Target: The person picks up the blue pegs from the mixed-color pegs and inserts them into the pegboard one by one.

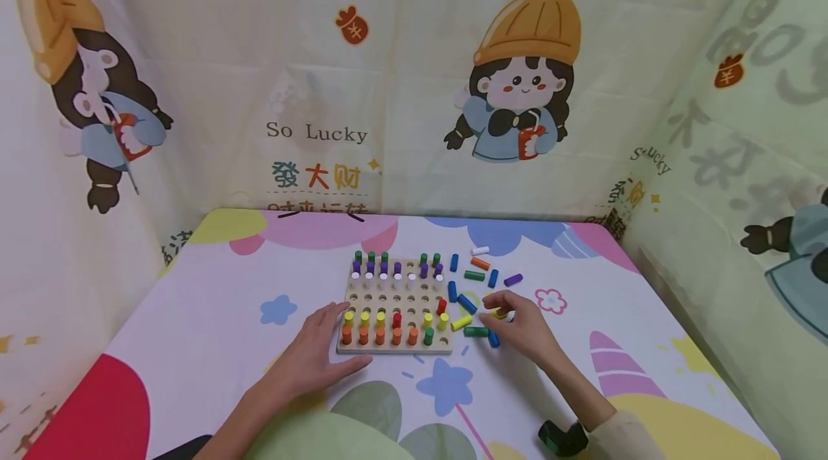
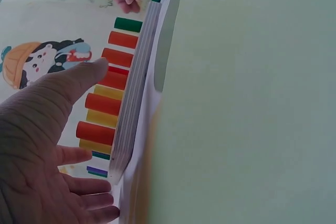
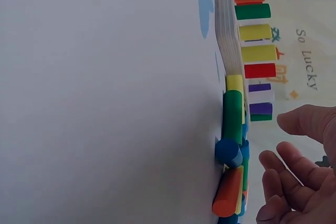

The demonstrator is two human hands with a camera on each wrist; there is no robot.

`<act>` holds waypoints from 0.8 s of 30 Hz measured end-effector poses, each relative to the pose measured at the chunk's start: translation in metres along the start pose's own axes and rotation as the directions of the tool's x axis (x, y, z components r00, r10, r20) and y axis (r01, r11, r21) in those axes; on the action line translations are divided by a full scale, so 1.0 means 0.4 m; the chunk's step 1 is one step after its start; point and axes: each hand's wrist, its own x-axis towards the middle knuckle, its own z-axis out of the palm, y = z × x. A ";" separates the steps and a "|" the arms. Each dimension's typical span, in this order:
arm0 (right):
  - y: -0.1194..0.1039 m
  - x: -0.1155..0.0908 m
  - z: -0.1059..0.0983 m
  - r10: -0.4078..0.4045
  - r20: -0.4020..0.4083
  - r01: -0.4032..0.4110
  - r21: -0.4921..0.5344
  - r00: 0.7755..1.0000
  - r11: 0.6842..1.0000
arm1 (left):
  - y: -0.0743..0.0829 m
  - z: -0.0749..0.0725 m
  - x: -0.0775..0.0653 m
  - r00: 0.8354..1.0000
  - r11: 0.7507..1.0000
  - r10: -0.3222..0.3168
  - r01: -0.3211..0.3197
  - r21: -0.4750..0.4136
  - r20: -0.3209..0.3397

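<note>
A wooden pegboard stands in the middle of the table, with rows of orange, yellow, white, purple and green pegs upright in its holes. Two red pegs are among them, one a red peg. My left hand is at the board's left front corner, thumb and fingers spread. In the left wrist view it holds nothing. Over the loose pegs right of the board hovers my right hand, thumb and fingers apart with nothing between them in the right wrist view. Nearest it lie a yellow peg and a green peg.
More loose pegs lie right of the board, among them a blue peg, an orange peg and a purple peg. A dark object is beside the right wrist. Printed cloth hangs behind the table.
</note>
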 end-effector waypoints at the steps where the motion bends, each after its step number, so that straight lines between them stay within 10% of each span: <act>1: -0.003 0.005 0.003 0.002 0.003 -0.002 -0.003 1.000 1.000 | -0.003 0.000 0.004 1.000 1.000 0.001 -0.001 0.000 0.003; 24: -0.012 0.047 0.032 -0.023 0.048 0.028 -0.104 0.999 0.994 | -0.028 -0.040 0.052 0.997 0.998 0.057 -0.058 0.037 0.045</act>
